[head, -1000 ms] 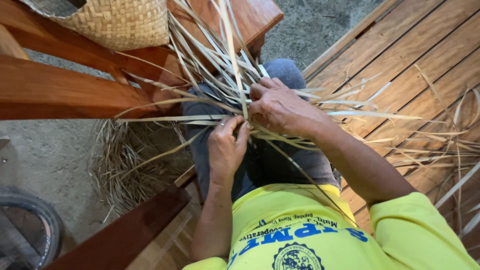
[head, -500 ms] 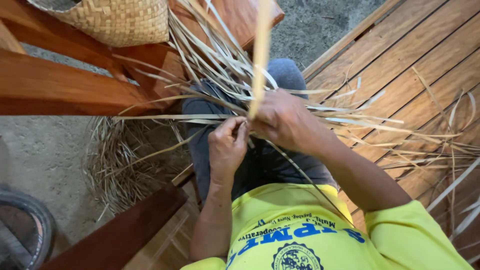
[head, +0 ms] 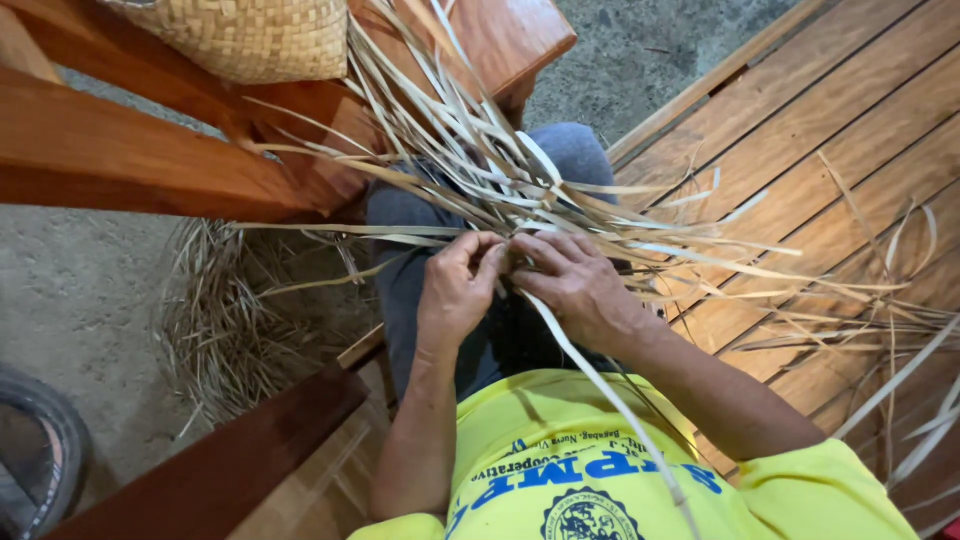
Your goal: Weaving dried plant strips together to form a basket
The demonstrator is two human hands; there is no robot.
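Closest to the camera, a yellow shirt (head: 600,470) with blue print fills the bottom edge, and one pale leaf strip (head: 600,385) runs down across it from the hands. Just above, over the lap in grey trousers (head: 420,290), the left hand (head: 455,290) has its fingers curled and pressed together, pinching strips at the middle of the loose weave. Touching it fingertip to fingertip, the right hand (head: 575,285) is also closed, its fingers folded over the same crossing point of the bundle of strips (head: 480,170). From that point the strips fan out, up toward a wooden beam (head: 130,160) and right over the plank floor (head: 800,150). Left of the knees, dry fibre scraps (head: 235,320) lie on the concrete ground (head: 70,300). Farthest away, a woven basket (head: 250,35) rests on the wood at the top.
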